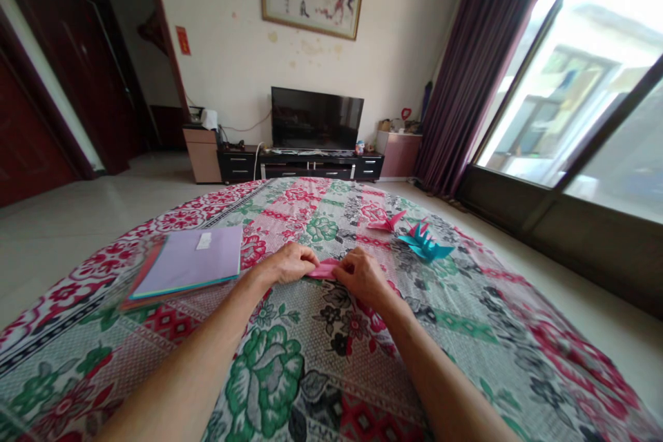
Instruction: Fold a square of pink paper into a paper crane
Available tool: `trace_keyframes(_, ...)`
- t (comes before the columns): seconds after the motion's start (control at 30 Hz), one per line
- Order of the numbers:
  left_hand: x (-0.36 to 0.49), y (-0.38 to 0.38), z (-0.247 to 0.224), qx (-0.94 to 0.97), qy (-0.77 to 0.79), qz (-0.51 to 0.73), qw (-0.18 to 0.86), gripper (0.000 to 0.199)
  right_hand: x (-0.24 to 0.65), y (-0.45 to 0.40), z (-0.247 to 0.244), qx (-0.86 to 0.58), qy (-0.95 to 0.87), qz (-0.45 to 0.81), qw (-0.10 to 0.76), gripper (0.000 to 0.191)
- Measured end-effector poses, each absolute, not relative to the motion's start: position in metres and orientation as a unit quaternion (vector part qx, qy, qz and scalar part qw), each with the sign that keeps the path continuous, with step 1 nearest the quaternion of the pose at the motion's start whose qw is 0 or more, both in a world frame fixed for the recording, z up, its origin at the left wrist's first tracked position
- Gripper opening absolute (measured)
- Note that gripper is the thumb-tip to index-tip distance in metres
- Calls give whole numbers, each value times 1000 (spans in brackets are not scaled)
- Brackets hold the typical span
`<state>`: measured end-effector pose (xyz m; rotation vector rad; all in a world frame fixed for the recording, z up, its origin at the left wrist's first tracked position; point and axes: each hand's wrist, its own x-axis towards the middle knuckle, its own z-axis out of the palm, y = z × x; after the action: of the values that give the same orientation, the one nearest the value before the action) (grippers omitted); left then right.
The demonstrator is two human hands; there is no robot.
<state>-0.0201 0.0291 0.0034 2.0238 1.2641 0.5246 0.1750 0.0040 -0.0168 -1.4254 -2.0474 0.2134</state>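
Observation:
A small folded piece of pink paper (325,268) is stretched between my two hands, just above or on the patterned tablecloth (269,373). My left hand (293,262) pinches its left end, fingers closed. At the right end, my right hand (361,275) grips it between thumb and bent fingers. The fingertips hide both ends of the paper. To the right lie folded paper cranes: pink ones (388,222) farther back and blue ones (427,246) nearer, overlapping one another.
On the left of the table lies a stack of coloured paper (191,262), lilac on top, with a small white label. Beyond the table stand a television (317,119) and a low black cabinet (241,164). A dark curtain (460,69) hangs beside the window at right.

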Motion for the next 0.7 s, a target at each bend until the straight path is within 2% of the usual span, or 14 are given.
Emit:
trace_keyframes(0.2, -14, 25, 4, 769, 514, 187, 332, 30, 174, 4, -16, -544, -774, 78, 315, 16)
trace_keyframes(0.7, -8, 23, 4, 779, 546, 173, 254, 21, 174, 3, -16, -546, -772, 80, 316, 15)
